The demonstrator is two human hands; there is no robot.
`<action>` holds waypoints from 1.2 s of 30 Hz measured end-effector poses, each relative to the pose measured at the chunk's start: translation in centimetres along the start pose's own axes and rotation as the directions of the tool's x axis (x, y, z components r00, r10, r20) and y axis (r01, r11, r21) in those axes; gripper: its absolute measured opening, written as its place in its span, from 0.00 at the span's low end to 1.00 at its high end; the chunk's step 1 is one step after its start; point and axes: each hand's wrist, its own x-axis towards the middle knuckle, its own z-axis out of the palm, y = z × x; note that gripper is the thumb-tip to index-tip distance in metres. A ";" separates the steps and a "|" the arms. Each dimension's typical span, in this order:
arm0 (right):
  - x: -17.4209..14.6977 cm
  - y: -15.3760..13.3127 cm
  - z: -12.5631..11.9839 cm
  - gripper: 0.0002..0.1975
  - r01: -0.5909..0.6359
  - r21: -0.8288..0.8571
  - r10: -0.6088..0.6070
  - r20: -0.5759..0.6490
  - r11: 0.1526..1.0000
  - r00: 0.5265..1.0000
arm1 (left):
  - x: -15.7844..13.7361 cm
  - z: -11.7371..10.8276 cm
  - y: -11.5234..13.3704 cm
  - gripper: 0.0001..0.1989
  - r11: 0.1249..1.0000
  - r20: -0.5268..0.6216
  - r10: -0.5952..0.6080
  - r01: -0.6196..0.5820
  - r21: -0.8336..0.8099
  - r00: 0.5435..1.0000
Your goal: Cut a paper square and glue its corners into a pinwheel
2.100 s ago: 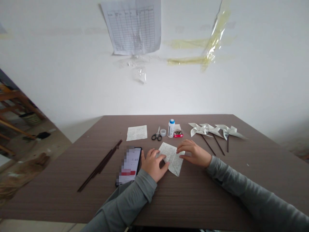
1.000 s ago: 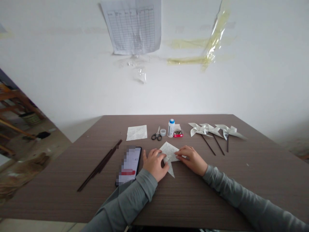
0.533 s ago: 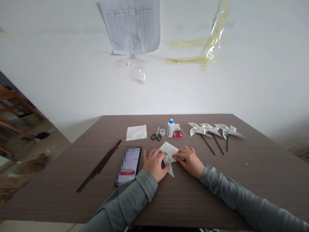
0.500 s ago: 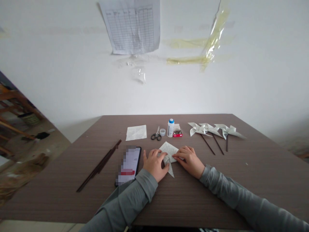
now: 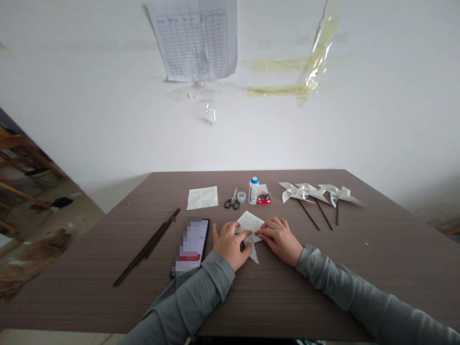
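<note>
A printed sheet of paper (image 5: 247, 219), cut and partly folded like a pinwheel, lies flat on the table with one pointed flap towards me. My left hand (image 5: 230, 244) is curved over its left side, thumb and index finger pressing on the paper near its middle. From the right, my right hand (image 5: 280, 238) pinches a part of the same paper close to the centre, its fingertips almost meeting those of my left. The fingers hide part of the folds there.
Behind the paper stand scissors (image 5: 232, 201), a small plastic cup (image 5: 241, 197), a blue-capped white bottle (image 5: 253, 191), a red box of pins (image 5: 264, 199) and a paper sheet (image 5: 202, 197). Finished pinwheels (image 5: 311, 191) lie right; a phone (image 5: 192, 247) and dark sticks (image 5: 149, 245) lie left.
My right hand's fingertips have shifted slightly left, towards the paper's centre. My left hand stays nearly where it was, pressing the paper.
</note>
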 end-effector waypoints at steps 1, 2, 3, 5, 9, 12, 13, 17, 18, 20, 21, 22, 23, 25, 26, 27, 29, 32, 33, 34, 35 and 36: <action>0.0 -0.1 -0.1 0.15 -0.004 -0.003 0.004 0.004 1.000 1.000 | 0.0 0.0 0.0 0.24 1.000 0.006 0.000 0.000 0.003 1.000; 0.0 -0.1 -0.1 0.15 -0.007 -0.005 0.007 0.008 1.000 1.000 | 0.0 -0.1 0.0 0.24 1.000 0.009 0.000 0.000 0.004 1.000; 0.0 -0.2 -0.2 0.15 -0.009 -0.006 0.009 0.010 1.000 1.000 | 0.0 -0.1 0.1 0.24 1.000 0.012 0.002 -0.002 0.005 1.000; 0.0 -0.4 -0.2 0.16 -0.006 -0.011 0.006 0.009 1.000 1.000 | 0.0 -0.3 0.2 0.25 1.000 0.011 0.005 -0.005 0.005 1.000; 0.0 -0.5 -0.2 0.16 0.011 -0.033 -0.011 0.007 0.999 1.000 | 0.0 -0.4 0.3 0.25 1.000 0.009 0.010 -0.010 0.009 1.000; 0.0 -0.6 -0.2 0.17 0.017 -0.047 -0.016 0.012 0.999 1.000 | -0.1 -0.4 0.4 0.24 1.000 -0.022 0.009 -0.009 0.016 1.000; 0.0 -0.6 -0.2 0.17 0.017 -0.048 -0.017 0.013 0.999 1.000 | -0.1 -0.4 0.4 0.23 1.000 -0.034 0.010 -0.009 0.018 0.999; -0.1 -0.6 -0.2 0.16 0.022 -0.041 -0.022 0.000 0.999 1.000 | -0.2 -0.4 0.5 0.22 1.000 -0.033 0.010 -0.009 0.020 0.999; -0.1 -0.6 -0.2 0.16 0.022 -0.036 -0.022 -0.007 0.999 1.000 | -0.2 -0.4 0.5 0.22 1.000 -0.023 0.011 -0.010 0.018 1.000; -0.2 -0.6 -0.2 0.17 0.020 -0.027 -0.020 -0.017 0.999 1.000 | -0.2 -0.5 0.6 0.23 1.000 -0.011 0.007 -0.007 0.011 1.000; -0.2 -0.6 -0.2 0.17 0.020 -0.026 -0.020 -0.018 0.999 1.000 | -0.2 -0.6 0.6 0.23 1.000 -0.007 0.006 -0.006 0.007 1.000; -0.2 -0.6 -0.2 0.17 0.021 -0.029 -0.022 -0.019 0.999 1.000 | -0.2 -0.7 0.6 0.22 1.000 -0.007 0.001 -0.001 0.005 1.000; -0.2 -0.6 -0.2 0.16 0.025 -0.035 -0.025 -0.019 0.999 1.000 | -0.2 -0.8 0.6 0.22 1.000 -0.009 -0.002 0.002 0.004 1.000; -0.2 -0.6 -0.2 0.16 0.034 -0.054 -0.035 -0.019 0.998 0.999 | -0.1 -0.8 0.6 0.22 1.000 -0.007 -0.002 0.002 0.006 1.000; -0.2 -0.6 -0.2 0.16 0.037 -0.062 -0.038 -0.018 0.997 0.999 | -0.1 -0.8 0.6 0.22 1.000 -0.004 -0.002 0.002 0.008 1.000; -0.1 -0.7 -0.2 0.16 0.036 -0.068 -0.037 -0.017 0.997 0.999 | -0.1 -0.7 0.6 0.22 1.000 -0.004 -0.007 0.007 0.010 1.000; -0.1 -0.7 -0.3 0.16 0.025 -0.073 -0.026 -0.009 0.997 1.000 | -0.1 -0.5 0.6 0.21 1.000 -0.019 -0.021 0.022 0.016 1.000; -0.1 -0.8 -0.3 0.15 0.011 -0.069 -0.010 0.008 0.998 1.000 | -0.2 0.0 0.7 0.20 0.999 -0.071 -0.024 0.026 0.032 0.997; -0.1 -0.8 -0.4 0.16 0.008 -0.063 -0.007 0.010 0.998 1.000 | -0.3 0.0 0.8 0.19 0.999 -0.085 -0.019 0.022 0.034 0.996; -0.2 -0.7 -0.4 0.16 0.005 -0.055 -0.004 0.009 0.998 1.000 | -0.4 0.0 0.8 0.19 0.999 -0.092 -0.016 0.019 0.034 0.996; -0.2 -0.7 -0.4 0.17 0.002 -0.046 -0.002 0.007 0.999 1.000 | -0.5 0.0 0.9 0.19 0.999 -0.096 -0.016 0.019 0.032 0.995; -0.2 -0.7 -0.3 0.17 0.001 -0.040 0.000 0.005 0.999 1.000 | -0.5 -0.1 1.0 0.19 0.999 -0.099 -0.018 0.021 0.029 0.995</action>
